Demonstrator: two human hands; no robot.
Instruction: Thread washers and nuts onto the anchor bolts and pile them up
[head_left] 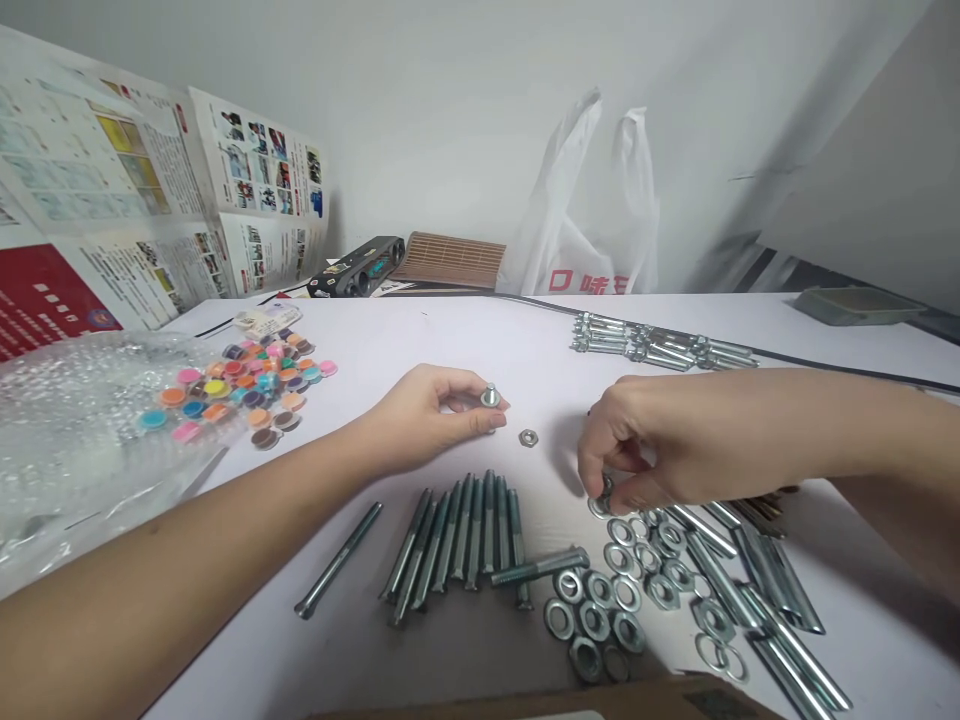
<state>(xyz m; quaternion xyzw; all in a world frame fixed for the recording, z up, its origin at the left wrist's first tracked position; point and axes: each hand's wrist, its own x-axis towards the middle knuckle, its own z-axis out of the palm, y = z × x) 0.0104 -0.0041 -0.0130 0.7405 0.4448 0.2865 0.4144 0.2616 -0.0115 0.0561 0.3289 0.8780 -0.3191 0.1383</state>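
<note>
My left hand [442, 415] is closed on a metal bolt [490, 393], held upright near the table's middle with its end showing above the fingers and a ring around it. Most of its shank is hidden. A single hex nut [528, 438] lies just right of that hand. My right hand [630, 450] reaches down over a pile of washers [619, 558] and nuts [662, 590], thumb and forefinger pinched on a small metal washer [602, 497] at the pile's far edge. In front of my left hand, several long bolts [454, 545] lie side by side.
Metal sleeves [780, 630] lie at the right front. Assembled anchor bolts [660, 342] are stacked behind my right hand. Coloured discs [255, 380] and bubble wrap [90, 430] occupy the left. A white plastic bag [577, 220] stands at the back; a cardboard edge [480, 708] borders the front.
</note>
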